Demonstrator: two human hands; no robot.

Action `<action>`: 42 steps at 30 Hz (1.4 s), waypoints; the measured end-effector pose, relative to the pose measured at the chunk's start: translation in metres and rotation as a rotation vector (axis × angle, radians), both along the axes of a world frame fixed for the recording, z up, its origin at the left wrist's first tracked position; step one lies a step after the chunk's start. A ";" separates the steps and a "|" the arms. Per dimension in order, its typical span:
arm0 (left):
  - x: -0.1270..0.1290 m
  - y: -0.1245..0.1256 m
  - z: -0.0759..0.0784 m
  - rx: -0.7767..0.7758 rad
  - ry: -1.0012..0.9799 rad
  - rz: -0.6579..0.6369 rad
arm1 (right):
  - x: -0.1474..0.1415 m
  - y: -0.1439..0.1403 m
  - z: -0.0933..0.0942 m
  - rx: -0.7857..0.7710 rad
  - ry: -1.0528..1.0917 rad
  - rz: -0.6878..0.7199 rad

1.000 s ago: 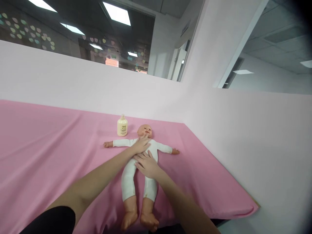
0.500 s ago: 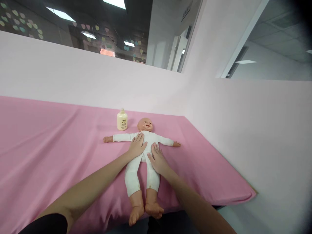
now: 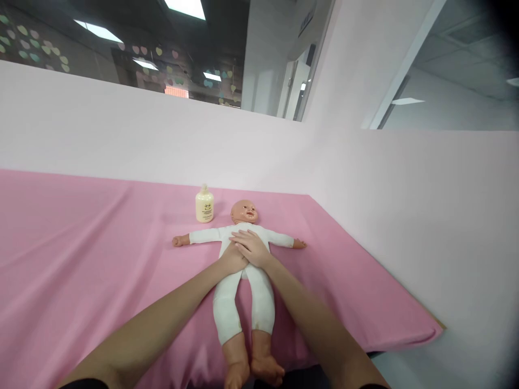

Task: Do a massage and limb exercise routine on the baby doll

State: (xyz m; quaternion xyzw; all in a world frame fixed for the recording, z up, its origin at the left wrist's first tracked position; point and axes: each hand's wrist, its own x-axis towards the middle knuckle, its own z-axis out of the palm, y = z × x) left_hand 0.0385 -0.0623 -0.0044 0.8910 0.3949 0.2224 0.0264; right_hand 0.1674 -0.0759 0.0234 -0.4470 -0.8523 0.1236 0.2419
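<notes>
A baby doll [image 3: 227, 316] with a white cloth body lies on its back, its arms spread wide and its feet toward me. My left hand [image 3: 234, 258] rests on the doll's belly, partly covered by my other hand. Across the doll's chest lies my right hand [image 3: 253, 248], fingers stretched out and overlapping the left one. Neither hand grips anything; the left fingers are mostly hidden. Beside the doll's head, on the left, stands a cream-coloured pump bottle [image 3: 205, 206] with a printed label.
The doll and bottle are on a pink sheet [image 3: 101, 232] covering a table, whose right edge slants toward me. White walls [image 3: 162, 140] meet in a corner behind it. Windows [image 3: 162, 54] above show ceiling lights and heart-shaped stickers.
My right hand has moved up and left from the doll's side onto my left hand. My left hand has slid slightly down the belly. The view has shifted a little.
</notes>
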 end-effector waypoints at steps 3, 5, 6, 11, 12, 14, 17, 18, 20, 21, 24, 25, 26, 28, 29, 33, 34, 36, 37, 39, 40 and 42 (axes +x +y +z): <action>-0.005 -0.003 0.010 -0.043 0.017 -0.122 | 0.008 0.010 -0.007 0.007 0.054 -0.110; -0.006 -0.005 0.015 -0.084 -0.001 -0.142 | 0.013 0.011 -0.010 0.000 0.055 -0.178; -0.006 -0.006 0.016 -0.105 -0.020 -0.138 | 0.015 0.010 -0.011 -0.013 0.044 -0.220; -0.007 -0.005 0.010 -0.158 -0.223 -0.002 | 0.008 -0.017 -0.013 -0.108 -0.089 -0.474; -0.007 -0.006 0.008 -0.159 -0.259 0.034 | 0.004 -0.025 -0.013 -0.122 -0.131 -0.505; -0.006 -0.006 0.004 -0.154 -0.294 0.049 | -0.004 -0.038 -0.014 -0.144 -0.198 -0.534; -0.004 -0.007 0.002 -0.142 -0.291 -0.043 | -0.010 -0.047 -0.012 -0.144 -0.261 -0.429; -0.004 -0.007 0.002 -0.142 -0.292 -0.067 | -0.010 -0.046 -0.011 -0.141 -0.265 -0.380; -0.003 -0.005 0.003 -0.160 -0.298 -0.071 | -0.007 -0.040 -0.008 -0.140 -0.249 -0.317; -0.003 -0.003 0.003 -0.174 -0.305 -0.055 | -0.004 -0.034 -0.006 -0.145 -0.232 -0.309; -0.005 0.001 0.006 -0.216 -0.328 0.005 | 0.002 -0.017 -0.003 -0.166 -0.179 -0.348; -0.006 0.003 0.006 -0.226 -0.330 0.024 | 0.004 -0.013 -0.003 -0.171 -0.161 -0.364; -0.007 0.004 0.006 -0.235 -0.329 0.043 | 0.005 -0.009 -0.003 -0.175 -0.141 -0.380; -0.012 0.007 0.005 -0.252 -0.323 0.084 | 0.008 -0.004 -0.006 -0.185 -0.097 -0.405; -0.014 0.009 0.004 -0.259 -0.322 0.101 | 0.010 -0.002 -0.008 -0.191 -0.074 -0.419; -0.026 0.021 -0.004 -0.258 -0.354 0.150 | 0.022 0.004 -0.018 -0.192 0.024 -0.512; -0.029 0.025 -0.006 -0.256 -0.365 0.170 | 0.026 0.005 -0.021 -0.188 0.047 -0.534; -0.034 0.032 -0.010 -0.250 -0.376 0.215 | 0.033 0.008 -0.026 -0.185 0.076 -0.561; -0.037 0.035 -0.011 -0.243 -0.368 0.237 | 0.037 0.009 -0.028 -0.184 0.078 -0.570; -0.042 0.040 -0.012 -0.218 -0.328 0.271 | 0.044 0.010 -0.031 -0.177 0.055 -0.589; -0.045 0.041 -0.012 -0.203 -0.299 0.286 | 0.048 0.010 -0.031 -0.169 0.033 -0.604; -0.050 0.043 -0.011 -0.172 -0.240 0.316 | 0.057 0.009 -0.030 -0.155 -0.020 -0.646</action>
